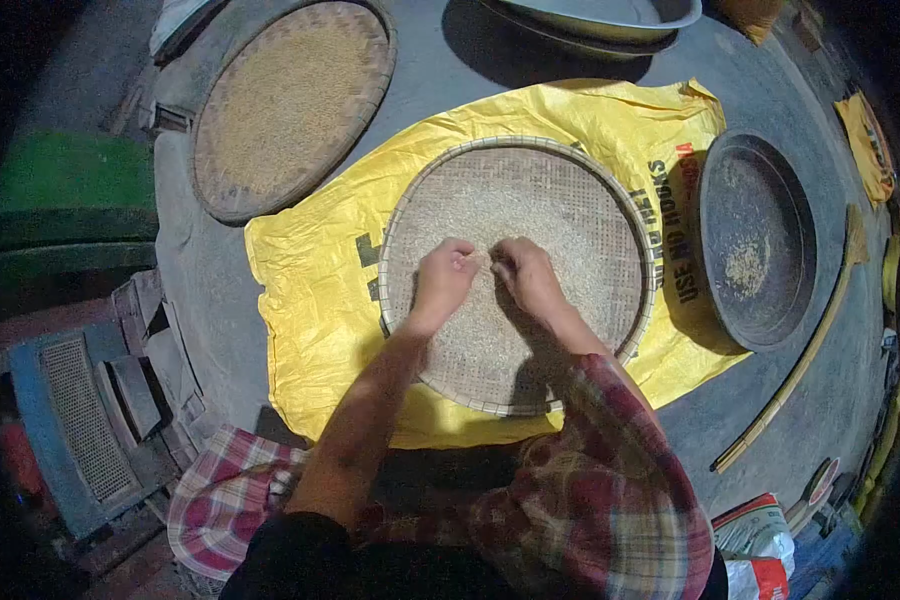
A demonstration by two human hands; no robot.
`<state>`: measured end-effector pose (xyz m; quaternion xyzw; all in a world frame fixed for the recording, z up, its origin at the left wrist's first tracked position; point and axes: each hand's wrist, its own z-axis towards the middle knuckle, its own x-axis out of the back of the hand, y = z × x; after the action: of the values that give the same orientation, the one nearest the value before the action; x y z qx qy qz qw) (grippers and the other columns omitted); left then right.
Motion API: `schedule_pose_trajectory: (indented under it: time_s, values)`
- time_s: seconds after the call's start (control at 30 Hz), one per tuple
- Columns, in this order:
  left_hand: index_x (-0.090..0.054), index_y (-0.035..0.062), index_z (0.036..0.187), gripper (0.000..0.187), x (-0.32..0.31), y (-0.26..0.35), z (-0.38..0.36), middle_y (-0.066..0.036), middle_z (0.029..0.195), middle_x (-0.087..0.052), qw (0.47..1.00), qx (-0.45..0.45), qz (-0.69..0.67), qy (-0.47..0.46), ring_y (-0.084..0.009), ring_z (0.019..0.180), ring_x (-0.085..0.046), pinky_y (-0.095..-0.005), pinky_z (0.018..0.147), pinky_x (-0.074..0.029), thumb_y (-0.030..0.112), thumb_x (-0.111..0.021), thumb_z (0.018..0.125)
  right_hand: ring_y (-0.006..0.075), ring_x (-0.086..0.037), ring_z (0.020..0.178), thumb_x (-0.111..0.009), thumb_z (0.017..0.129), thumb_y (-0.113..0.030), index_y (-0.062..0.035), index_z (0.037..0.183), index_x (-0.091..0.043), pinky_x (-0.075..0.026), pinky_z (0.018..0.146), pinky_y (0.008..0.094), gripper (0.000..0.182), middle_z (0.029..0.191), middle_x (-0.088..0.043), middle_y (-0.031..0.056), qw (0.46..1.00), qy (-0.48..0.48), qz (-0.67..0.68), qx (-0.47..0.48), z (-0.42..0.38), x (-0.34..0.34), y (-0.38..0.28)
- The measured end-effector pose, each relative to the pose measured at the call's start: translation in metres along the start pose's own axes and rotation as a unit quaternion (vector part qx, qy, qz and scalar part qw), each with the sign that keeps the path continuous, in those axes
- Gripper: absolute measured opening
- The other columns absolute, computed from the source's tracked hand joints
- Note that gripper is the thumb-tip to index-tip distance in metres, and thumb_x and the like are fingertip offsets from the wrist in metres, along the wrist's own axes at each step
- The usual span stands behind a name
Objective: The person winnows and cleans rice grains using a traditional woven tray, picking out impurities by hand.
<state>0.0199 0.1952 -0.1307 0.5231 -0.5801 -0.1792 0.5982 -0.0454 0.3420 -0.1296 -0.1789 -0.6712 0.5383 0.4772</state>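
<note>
"What takes up most room?"

"The grey floor point(220, 330), and then the yellow sack point(320, 335) spread over it, printed in black and red towards its right side."

"What lies on the sack?"

"The central tray point(610, 250), round and woven, with a bound rim. A second one, the far-left tray point(245, 198), is woven too and lies by the sack's far left corner."

"Anything beyond those?"

"A metal basin point(620, 12) at the far side, cut off by the edge of the view. On the right, just by the sack's edge, there's a dark pan point(785, 215), and near it a long, slightly curved stick point(796, 377) on the floor."

"And the hands?"

"Both are over the middle of the central tray, close together but apart. The left hand point(446, 280) has its fingers curled in, thumb near the fingertips. The right hand point(528, 278) is bent down narrowly too, fingertips turned towards the left one."

"Holding something?"

"I can't tell for either; the fingertips are too small here, so they may or may not have grains between them."

"Where's the grain?"

"Pale grain point(470, 345) is spread over the central tray, around and below the hands, thinner on the right. The far-left tray has a wide, yellower layer, and the dark pan a small patch."
</note>
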Motion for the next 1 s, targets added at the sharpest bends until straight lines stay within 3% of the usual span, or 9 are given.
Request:
schedule_pose_trajectory:
  time_s: [0.07,0.23,0.3,0.43,0.5,0.6,0.73,0.8,1.0]
  values:
    - [-0.061,0.001,0.085,0.014,-0.01,0.002,0.006,-0.012,0.076,-0.062,0.988,-0.085,0.124,0.024,-0.0207,0.067,-0.058,-0.0312,0.063,-0.047,0.011,-0.066,0.076,0.0372,-0.053,0.071,-0.058,0.074,0.001,-0.0014,0.081,-0.056,-0.043,0.066,0.0421,0.008,0.076,-0.054,0.0196,0.997,-0.022,-0.072,0.0,-0.005,-0.004,0.0]
    - [-0.061,0.0019,0.079,0.015,-0.004,0.002,-0.013,-0.011,0.071,-0.061,0.992,-0.079,0.095,-0.003,-0.0202,0.063,-0.057,-0.0313,0.06,-0.046,0.015,-0.068,0.075,0.0361,-0.053,0.069,-0.062,0.074,-0.005,0.0009,0.076,-0.053,-0.043,0.064,0.0412,0.011,0.074,-0.054,0.0183,0.999,0.039,0.001,0.007,-0.011,0.014,-0.003]
    - [-0.061,0.0021,0.078,0.015,0.007,0.001,-0.023,-0.008,0.068,-0.06,0.991,0.112,-0.008,-0.073,-0.0163,0.063,-0.056,-0.0307,0.059,-0.046,0.016,-0.068,0.076,0.0364,-0.054,0.069,-0.063,0.073,-0.004,0.0021,0.077,-0.051,-0.043,0.064,0.0409,0.014,0.073,-0.053,0.0183,0.996,0.041,-0.028,-0.068,-0.009,0.023,-0.005]
    - [-0.061,0.0019,0.077,0.016,0.011,0.0,-0.024,-0.005,0.068,-0.059,0.978,0.183,-0.073,-0.064,-0.0139,0.065,-0.056,-0.0294,0.06,-0.046,0.016,-0.068,0.077,0.0364,-0.054,0.073,-0.06,0.076,-0.005,0.002,0.081,-0.051,-0.043,0.064,0.0413,0.012,0.074,-0.053,0.0194,0.997,0.032,-0.07,0.01,-0.009,0.01,0.004]
    - [-0.061,0.0013,0.077,0.017,0.002,0.004,-0.02,-0.006,0.069,-0.06,1.0,-0.005,0.023,0.0,-0.0145,0.065,-0.056,-0.0287,0.061,-0.047,0.017,-0.068,0.076,0.0363,-0.054,0.074,-0.06,0.076,-0.004,0.0018,0.081,-0.052,-0.043,0.065,0.0415,0.012,0.075,-0.053,0.0194,0.995,0.008,-0.094,-0.009,-0.014,0.006,-0.001]
    - [-0.061,0.0003,0.077,0.02,-0.009,-0.001,-0.008,-0.007,0.069,-0.06,0.988,-0.098,0.119,-0.007,-0.0143,0.064,-0.056,-0.0285,0.061,-0.046,0.019,-0.069,0.075,0.0364,-0.054,0.075,-0.06,0.075,-0.004,0.0013,0.082,-0.053,-0.044,0.067,0.0417,0.011,0.075,-0.054,0.0191,0.996,-0.013,-0.082,-0.029,-0.015,0.011,-0.005]
    - [-0.061,-0.0004,0.077,0.022,0.002,0.013,-0.014,-0.009,0.067,-0.06,0.996,-0.003,0.058,-0.064,-0.0149,0.063,-0.055,-0.0293,0.06,-0.046,0.02,-0.07,0.074,0.0371,-0.055,0.074,-0.061,0.075,-0.005,0.0006,0.082,-0.054,-0.045,0.067,0.041,0.01,0.075,-0.054,0.0184,0.988,-0.014,0.064,-0.142,-0.011,0.026,-0.01]
    - [-0.061,-0.0008,0.077,0.023,0.009,0.014,-0.013,-0.01,0.066,-0.059,0.997,0.045,0.066,-0.024,-0.0154,0.061,-0.054,-0.0299,0.058,-0.045,0.019,-0.07,0.073,0.0365,-0.056,0.074,-0.061,0.076,-0.005,0.0005,0.081,-0.055,-0.045,0.067,0.04,0.01,0.076,-0.055,0.0184,0.994,-0.021,0.033,-0.106,-0.008,0.023,-0.008]
    - [-0.06,-0.0003,0.076,0.024,0.003,0.002,0.008,-0.009,0.063,-0.058,0.988,-0.071,0.133,0.007,-0.0128,0.059,-0.052,-0.0289,0.055,-0.044,0.021,-0.07,0.074,0.0315,-0.058,0.074,-0.063,0.076,-0.008,-0.0005,0.079,-0.055,-0.046,0.064,0.0362,0.011,0.08,-0.058,0.0185,0.993,-0.038,-0.114,0.015,-0.017,0.01,-0.001]
